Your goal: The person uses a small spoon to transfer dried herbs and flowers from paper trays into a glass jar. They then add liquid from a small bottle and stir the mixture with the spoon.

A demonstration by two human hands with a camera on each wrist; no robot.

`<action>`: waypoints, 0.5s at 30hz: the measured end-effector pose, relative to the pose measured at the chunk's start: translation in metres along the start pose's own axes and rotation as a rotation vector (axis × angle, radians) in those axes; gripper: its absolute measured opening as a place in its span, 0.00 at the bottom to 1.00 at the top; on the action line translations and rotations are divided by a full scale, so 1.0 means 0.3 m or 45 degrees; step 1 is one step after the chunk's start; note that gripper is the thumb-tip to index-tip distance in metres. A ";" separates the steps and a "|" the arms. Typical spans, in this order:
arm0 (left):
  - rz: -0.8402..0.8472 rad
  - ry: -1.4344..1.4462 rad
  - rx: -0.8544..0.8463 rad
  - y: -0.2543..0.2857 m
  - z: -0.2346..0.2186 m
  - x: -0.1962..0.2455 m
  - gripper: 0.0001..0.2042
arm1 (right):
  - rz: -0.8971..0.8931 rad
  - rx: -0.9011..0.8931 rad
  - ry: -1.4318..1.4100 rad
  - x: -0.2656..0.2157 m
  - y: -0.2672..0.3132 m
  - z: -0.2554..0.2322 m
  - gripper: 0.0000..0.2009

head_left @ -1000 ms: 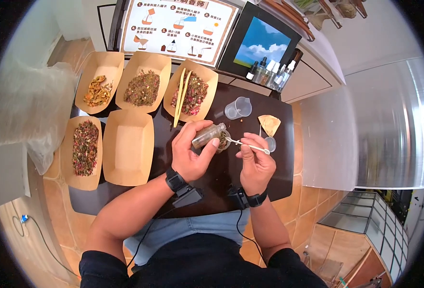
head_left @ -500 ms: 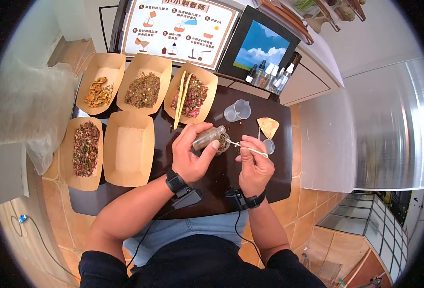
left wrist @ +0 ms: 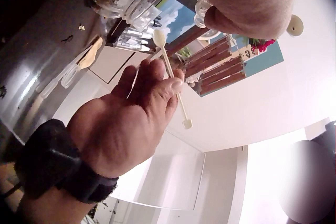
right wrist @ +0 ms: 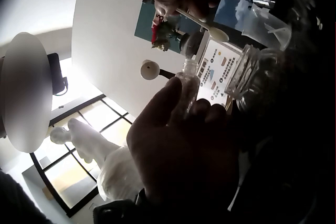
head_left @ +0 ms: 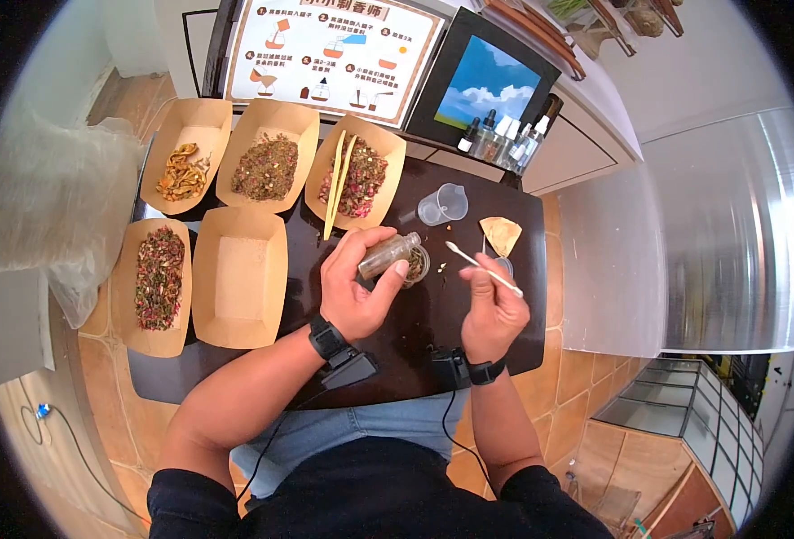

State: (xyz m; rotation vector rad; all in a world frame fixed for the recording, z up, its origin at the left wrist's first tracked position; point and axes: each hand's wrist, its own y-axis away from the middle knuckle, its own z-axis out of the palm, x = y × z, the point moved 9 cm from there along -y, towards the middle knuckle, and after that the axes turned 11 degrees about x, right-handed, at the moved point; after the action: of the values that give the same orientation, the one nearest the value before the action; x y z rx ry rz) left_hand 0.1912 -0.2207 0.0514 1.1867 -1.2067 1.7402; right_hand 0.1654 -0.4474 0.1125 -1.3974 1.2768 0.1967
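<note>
The left hand [head_left: 357, 292] has its fingers and thumb curled round a little see-through bottle [head_left: 386, 256]. The bottle is smooth and round, with a thin neck poking out past the fingers. The right hand [head_left: 494, 314] pinches a thin, pale spoon [head_left: 485, 269]. The spoon has a round scoop at one end and a small squarish one at the other. Its round end is near the jar [head_left: 425, 263] but does not touch it.

The jar is see-through and round, with dry, crumbly bits inside. It sits right by the left thumb; I can't tell if they touch. Tiny pale crumbs [head_left: 442, 268] lie on the shiny, dark brown bench [head_left: 406, 337], to the right of the jar.

Behind the right hand there is a round, clear lid [head_left: 506, 264], partly hidden, and near it a tan, wrinkly fan shape [head_left: 501, 235]. A clear plastic cup [head_left: 443, 205] is above the jar in the frame.

At the left of the frame are five tan paper trays [head_left: 240, 278]. Four hold dry bits: curly yellow ones, brown crumbs and two rosy mixes. Yellow tongs [head_left: 339, 184] rest on the upper right tray. Small bottles stand in a row [head_left: 505, 142] at the upper right, below a blue sky picture [head_left: 491, 81].
</note>
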 end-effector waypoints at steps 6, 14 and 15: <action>0.015 -0.011 -0.009 0.000 0.000 0.008 0.18 | 0.451 0.080 -0.212 0.131 -0.001 -0.099 0.08; -0.004 0.020 -0.024 0.011 0.008 -0.014 0.18 | 0.114 -0.233 0.266 0.077 0.061 -0.063 0.08; -0.008 0.030 -0.026 0.012 0.009 -0.019 0.19 | 0.073 -0.270 0.303 0.094 0.069 -0.062 0.10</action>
State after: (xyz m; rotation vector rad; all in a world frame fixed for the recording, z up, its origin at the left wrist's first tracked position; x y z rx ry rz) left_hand 0.1906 -0.2245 0.0452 1.1540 -1.2034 1.7288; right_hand 0.1509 -0.4719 0.0851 -1.6020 1.5284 0.2143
